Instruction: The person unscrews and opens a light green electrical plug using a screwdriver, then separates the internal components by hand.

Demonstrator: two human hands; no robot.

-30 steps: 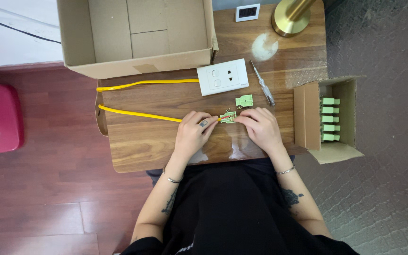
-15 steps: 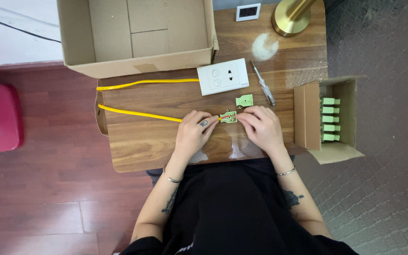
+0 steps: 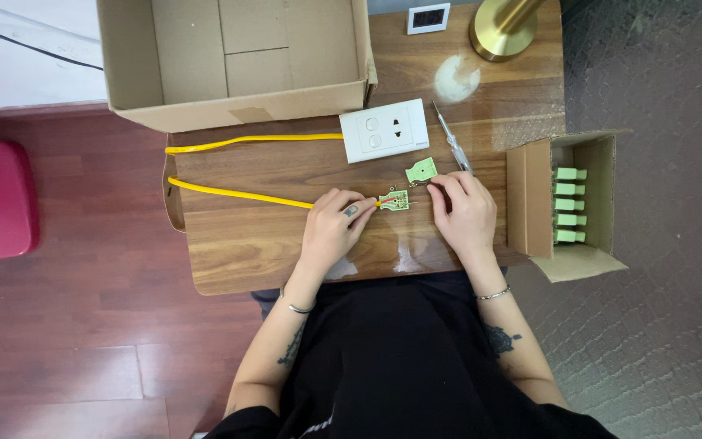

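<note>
Fingers (image 3: pixel 359 210) pinching one green plug (image 3: pixel 394 200), one yellow cable (image 3: pixel 237 193)

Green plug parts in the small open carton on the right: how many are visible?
5, stacked in a column inside the small carton at the table's right edge: at and. More may be hidden beneath or behind the carton wall.

An opened green plug half (image 3: pixel 394 201) lies flat on the tabletop (image 3: pixel 237 252), a yellow cable (image 3: pixel 237 193) running leftward; its green cover (image 3: pixel 421 170) rests just beside.
</note>
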